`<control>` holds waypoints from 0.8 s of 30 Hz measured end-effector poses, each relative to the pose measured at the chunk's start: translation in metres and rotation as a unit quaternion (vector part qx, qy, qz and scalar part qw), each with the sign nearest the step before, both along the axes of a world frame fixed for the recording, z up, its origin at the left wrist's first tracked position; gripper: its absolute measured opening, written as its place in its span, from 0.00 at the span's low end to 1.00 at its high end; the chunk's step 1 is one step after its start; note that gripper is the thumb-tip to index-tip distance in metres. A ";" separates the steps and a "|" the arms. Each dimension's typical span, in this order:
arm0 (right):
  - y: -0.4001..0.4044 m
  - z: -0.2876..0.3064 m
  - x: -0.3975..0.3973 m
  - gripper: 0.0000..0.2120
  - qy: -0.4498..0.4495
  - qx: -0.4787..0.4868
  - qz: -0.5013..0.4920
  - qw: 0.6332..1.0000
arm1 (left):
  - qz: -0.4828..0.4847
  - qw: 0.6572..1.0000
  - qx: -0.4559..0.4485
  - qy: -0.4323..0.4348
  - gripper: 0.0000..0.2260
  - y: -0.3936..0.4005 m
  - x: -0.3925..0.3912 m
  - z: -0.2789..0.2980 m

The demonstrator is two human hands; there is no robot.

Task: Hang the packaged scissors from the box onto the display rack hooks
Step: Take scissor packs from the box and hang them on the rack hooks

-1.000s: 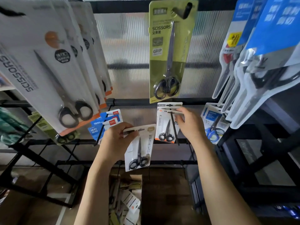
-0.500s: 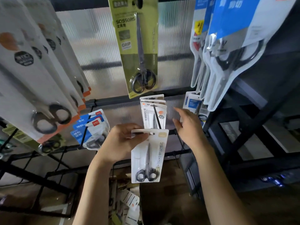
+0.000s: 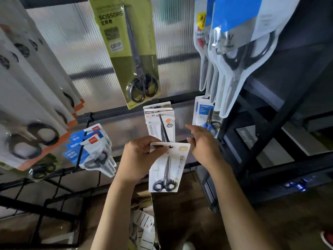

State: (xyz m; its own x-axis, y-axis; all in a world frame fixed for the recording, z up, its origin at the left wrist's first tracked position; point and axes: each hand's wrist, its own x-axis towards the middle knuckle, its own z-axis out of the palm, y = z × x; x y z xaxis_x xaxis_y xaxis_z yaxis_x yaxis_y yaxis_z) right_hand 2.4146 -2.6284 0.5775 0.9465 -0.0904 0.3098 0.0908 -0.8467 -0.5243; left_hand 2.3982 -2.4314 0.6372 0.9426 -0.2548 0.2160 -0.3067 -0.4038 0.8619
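Note:
My left hand (image 3: 140, 157) pinches the top edge of a white scissors pack (image 3: 167, 168) with black-handled scissors inside. The pack's hang hole sits at the tip of a black rack hook (image 3: 164, 130). Several white packs (image 3: 160, 123) hang further back on that same hook. My right hand (image 3: 203, 145) hovers just right of the pack, fingers relaxed and holding nothing. Below, between my forearms, the open cardboard box (image 3: 144, 221) shows more packaged scissors.
A large green scissors pack (image 3: 129, 51) hangs above the hook. Blue-and-white packs (image 3: 93, 148) hang to the left, big white packs (image 3: 36, 105) at far left, clear blue-topped packs (image 3: 234, 51) at right. A black rack frame (image 3: 270, 123) stands on the right.
My right hand let go of the hung packs and drew back to the right. My left hand lifted its pack up to the hook's tip. The camera swung right.

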 end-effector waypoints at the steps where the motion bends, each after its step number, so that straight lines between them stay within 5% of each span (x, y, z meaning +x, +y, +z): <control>1: 0.000 -0.003 0.002 0.20 0.002 0.000 0.001 1.000 | -0.001 1.000 -0.001 0.004 0.05 0.000 0.001 -0.001; 13: 0.003 -0.017 0.016 0.23 0.056 0.004 0.024 0.998 | 0.023 1.000 0.005 -0.009 0.05 0.003 0.012 -0.021; 24: 0.001 -0.019 0.034 0.21 0.052 -0.005 0.039 0.998 | 0.152 0.987 -0.048 0.020 0.05 -0.008 0.053 -0.036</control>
State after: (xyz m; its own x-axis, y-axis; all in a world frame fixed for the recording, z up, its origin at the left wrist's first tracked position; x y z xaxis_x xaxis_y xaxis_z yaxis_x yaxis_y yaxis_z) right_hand 2.4483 -2.6275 0.5586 0.9775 -0.0122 0.2106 0.1027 -0.8447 -0.5252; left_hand 2.4516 -2.4395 0.6010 0.9804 0.0618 0.1871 -0.1492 -0.3877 0.9097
